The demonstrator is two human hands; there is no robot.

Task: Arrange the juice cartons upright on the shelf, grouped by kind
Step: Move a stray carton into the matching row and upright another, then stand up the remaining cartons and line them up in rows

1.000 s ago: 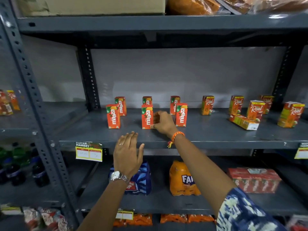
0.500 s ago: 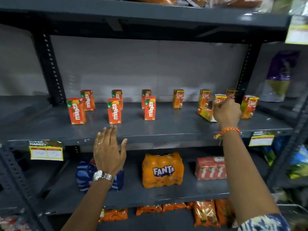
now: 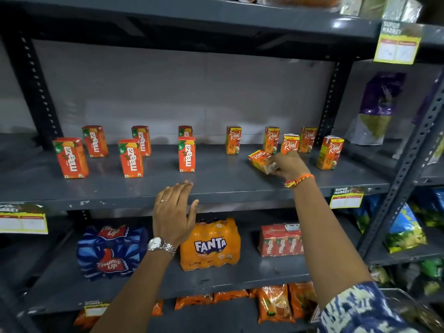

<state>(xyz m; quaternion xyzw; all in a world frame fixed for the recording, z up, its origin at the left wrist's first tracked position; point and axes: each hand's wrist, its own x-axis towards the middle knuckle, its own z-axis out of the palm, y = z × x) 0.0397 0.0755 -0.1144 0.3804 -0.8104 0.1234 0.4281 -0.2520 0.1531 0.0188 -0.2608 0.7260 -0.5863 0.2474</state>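
Head view: grey metal shelf seen with juice cartons. Six Maaza cartons stood upright on left part, in two rows. Five Real cartons stood upright on right part. One tilted Real carton held off shelf surface by right hand, fingers closed around its end. Left hand held before shelf edge, fingers spread wide, nothing grasped. Fanta pack placed on lower shelf.
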